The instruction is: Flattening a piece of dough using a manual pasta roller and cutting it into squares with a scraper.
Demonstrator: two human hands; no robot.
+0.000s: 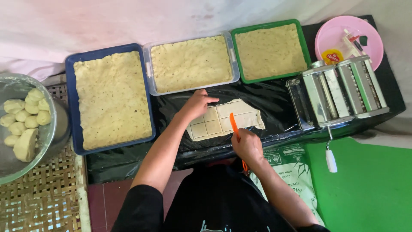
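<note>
Left hand (198, 103) lies spread flat on the dough sheet (225, 120) while right hand (246, 145) grips an orange cutter (234, 125).

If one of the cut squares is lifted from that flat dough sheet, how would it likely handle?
The dough sheet looks rolled very thin, so a square would probably droop and stretch. It lies on glossy black plastic, so it may peel off cleanly. The left hand presses it flat while the right hand cuts, suggesting it shifts easily.

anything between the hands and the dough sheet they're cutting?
Nothing visible. The left hand rests straight on the dough sheet, on its upper left part. The right hand holds the orange cutter, whose blade lies across the sheet. The black mat around the sheet is bare.
</note>
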